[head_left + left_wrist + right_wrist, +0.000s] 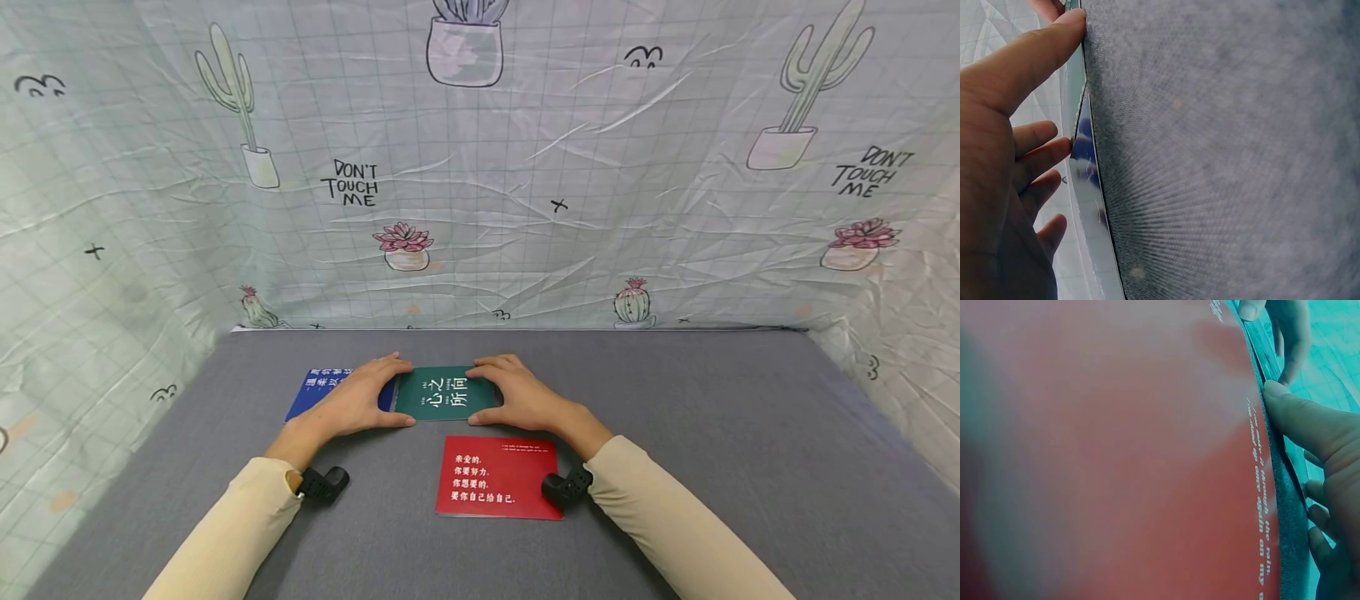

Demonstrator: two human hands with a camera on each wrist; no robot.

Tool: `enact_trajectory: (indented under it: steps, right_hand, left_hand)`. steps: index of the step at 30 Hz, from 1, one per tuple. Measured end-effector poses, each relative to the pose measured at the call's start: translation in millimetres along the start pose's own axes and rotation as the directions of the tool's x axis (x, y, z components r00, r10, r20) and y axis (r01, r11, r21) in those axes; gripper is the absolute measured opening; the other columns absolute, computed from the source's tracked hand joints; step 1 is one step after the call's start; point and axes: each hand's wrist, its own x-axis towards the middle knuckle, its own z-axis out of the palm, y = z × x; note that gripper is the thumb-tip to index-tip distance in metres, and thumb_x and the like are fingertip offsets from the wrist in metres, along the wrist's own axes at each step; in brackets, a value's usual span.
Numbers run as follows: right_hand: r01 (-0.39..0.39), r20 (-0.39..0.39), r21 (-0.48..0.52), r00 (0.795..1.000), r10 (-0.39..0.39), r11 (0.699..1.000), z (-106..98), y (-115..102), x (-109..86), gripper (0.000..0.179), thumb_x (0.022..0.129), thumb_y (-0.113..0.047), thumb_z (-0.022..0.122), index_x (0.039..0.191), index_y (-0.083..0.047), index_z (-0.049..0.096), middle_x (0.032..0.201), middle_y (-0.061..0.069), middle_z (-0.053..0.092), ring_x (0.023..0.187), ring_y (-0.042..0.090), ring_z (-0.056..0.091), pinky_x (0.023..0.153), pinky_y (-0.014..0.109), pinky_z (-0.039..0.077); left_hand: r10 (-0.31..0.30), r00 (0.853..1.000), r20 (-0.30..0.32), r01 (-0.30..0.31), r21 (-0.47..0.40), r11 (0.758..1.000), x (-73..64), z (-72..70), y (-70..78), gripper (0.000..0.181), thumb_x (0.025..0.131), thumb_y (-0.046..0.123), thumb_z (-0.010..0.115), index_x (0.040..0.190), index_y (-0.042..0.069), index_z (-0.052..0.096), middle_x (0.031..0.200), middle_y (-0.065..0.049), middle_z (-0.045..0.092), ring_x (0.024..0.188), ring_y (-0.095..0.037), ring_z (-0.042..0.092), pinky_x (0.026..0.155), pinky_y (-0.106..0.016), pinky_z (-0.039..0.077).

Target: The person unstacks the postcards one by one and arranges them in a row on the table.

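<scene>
Two hands, left hand and right hand, grip the green card at opposite ends; it lies against or over the blue card, beyond the red card. An uneven pull could drag the blue card askew.

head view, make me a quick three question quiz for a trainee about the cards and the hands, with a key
1. Open question: Which card do the left hand and the right hand both hold?
2. True or false: The red card lies nearer the person's body than the card being held.
3. Multiple choice: In the head view, what hides part of the blue card?
a) the red card
b) the left hand
c) nothing

Key: 1. The green card. 2. True. 3. b.
</scene>
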Motion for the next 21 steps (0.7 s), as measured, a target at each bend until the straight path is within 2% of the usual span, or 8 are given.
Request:
enact_trajectory:
  steps: [21]
  right_hand:
    - [-0.005,0.016,-0.009,1.0,0.005,1.0,0.1,-2.6,0.1,0.066,0.079,-0.036,0.076,0.137,-0.012,0.052,0.145,0.012,0.039,0.133,0.028,0.028,0.104,0.046,0.036]
  left_hand:
    - [0.018,1.0,-0.006,-0.018,-0.011,1.0,-0.5,-0.5,-0.5,0.081,0.076,0.05,0.075,0.138,0.004,0.048,0.144,-0.017,0.043,0.138,-0.036,0.029,0.108,-0.058,0.023]
